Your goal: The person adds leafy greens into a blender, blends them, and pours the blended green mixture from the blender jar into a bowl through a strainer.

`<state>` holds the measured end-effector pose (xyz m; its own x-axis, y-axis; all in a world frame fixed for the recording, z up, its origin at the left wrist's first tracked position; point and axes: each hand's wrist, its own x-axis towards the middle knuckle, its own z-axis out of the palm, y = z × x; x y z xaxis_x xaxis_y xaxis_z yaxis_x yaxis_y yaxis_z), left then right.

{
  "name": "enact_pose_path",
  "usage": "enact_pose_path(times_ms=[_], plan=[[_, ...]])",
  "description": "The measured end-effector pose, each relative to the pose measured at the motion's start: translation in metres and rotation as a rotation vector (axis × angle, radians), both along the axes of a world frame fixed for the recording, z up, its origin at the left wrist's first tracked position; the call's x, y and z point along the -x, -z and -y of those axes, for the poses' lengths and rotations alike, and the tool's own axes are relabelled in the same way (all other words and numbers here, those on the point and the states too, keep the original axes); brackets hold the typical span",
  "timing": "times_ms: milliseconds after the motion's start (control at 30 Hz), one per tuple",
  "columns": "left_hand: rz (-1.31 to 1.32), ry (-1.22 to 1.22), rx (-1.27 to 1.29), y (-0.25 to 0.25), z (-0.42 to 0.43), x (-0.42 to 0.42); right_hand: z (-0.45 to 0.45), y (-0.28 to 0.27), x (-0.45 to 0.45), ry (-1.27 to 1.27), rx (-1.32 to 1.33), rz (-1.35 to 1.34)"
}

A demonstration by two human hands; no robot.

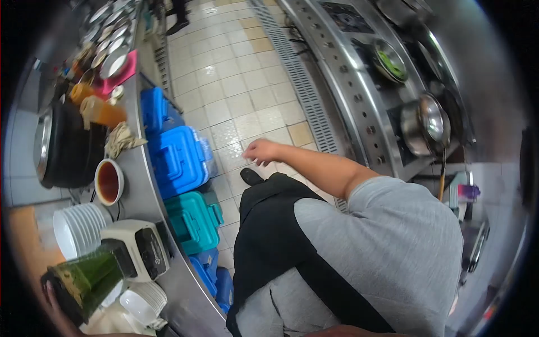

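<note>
At the lower left, a blender [137,253] with a cream base stands on the steel counter, its clear jar [92,278] filled with thick green liquid. My left hand [53,303], mostly cut off and dark at the frame edge, grips the black lid end [62,295] of that jar. My right hand [261,152] hangs over the tiled floor in front of me, fingers loosely bent and slightly apart, holding nothing. Stacked white bowls [81,230] and a bowl of red-brown sauce [109,182] sit near the blender. More white bowls [143,303] lie below it.
Blue [177,160] and teal [193,222] lidded bins line the counter's side. A black cooker [70,143], cloth [122,139] and orange bottle [104,111] stand farther along. Opposite, a stove holds a pot [418,129] and a pan with green food [392,63]. Another person's legs [178,17] show far off.
</note>
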<state>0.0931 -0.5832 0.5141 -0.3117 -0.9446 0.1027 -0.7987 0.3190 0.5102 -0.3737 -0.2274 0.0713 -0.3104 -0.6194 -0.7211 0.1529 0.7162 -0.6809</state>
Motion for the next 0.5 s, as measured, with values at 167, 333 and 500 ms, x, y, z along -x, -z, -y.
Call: enact_pose_path(times_ms=[167,333,500], plan=[[-0.047,-0.026,-0.090,-0.010,-0.043,0.035,-0.117,-0.036,0.087,0.387,-0.024,-0.188],[-0.081,-0.172,-0.024,-0.013,-0.069,0.050,-0.200,-0.092,0.196,0.800,0.092,-0.520],[-0.069,-0.239,0.028,-0.004,-0.109,0.090,-0.296,-0.105,0.364,1.187,0.036,-1.011]])
